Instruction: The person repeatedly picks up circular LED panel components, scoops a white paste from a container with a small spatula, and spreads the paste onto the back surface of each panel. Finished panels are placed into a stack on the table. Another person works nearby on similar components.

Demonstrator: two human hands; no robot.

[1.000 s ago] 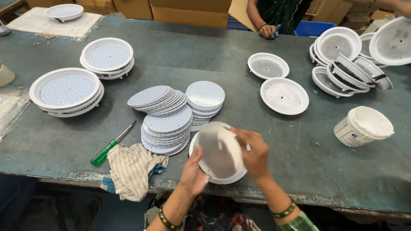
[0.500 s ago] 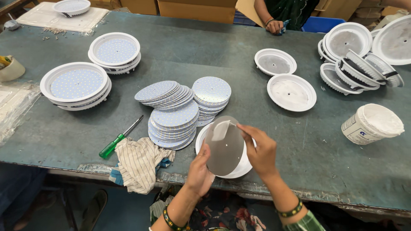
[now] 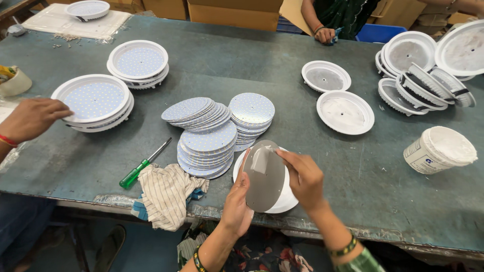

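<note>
My left hand [image 3: 237, 201] has its grip closed on the edge of a round grey disc [image 3: 264, 177], and I hold the disc tipped up over a white round housing [image 3: 287, 199] at the near edge of the tabletop [image 3: 212, 60]. My right hand [image 3: 302, 176] is not gripping anything. Its fingers are bent, and one fingertip [image 3: 279, 152] presses on a smear of white paste [image 3: 260, 158] near the top of the disc. So I think I am at the spreading step, putting paste on the back of the disc. Next, I think the paste needs to go on thin and even, and the disc must stay steady so it does not slip from my grip. At about ten o'clock from my hands sit stacks of round light boards [image 3: 206, 143]. At nine o'clock lie a striped rag [image 3: 166, 194] and a green screwdriver [image 3: 136, 174]. At three o'clock stands a white tub of paste [image 3: 438, 151]. At one o'clock lie two more open white housings [image 3: 345, 112]. Another person's hand [image 3: 33, 118] rests far left, beside a filled light [image 3: 93, 100].
</note>
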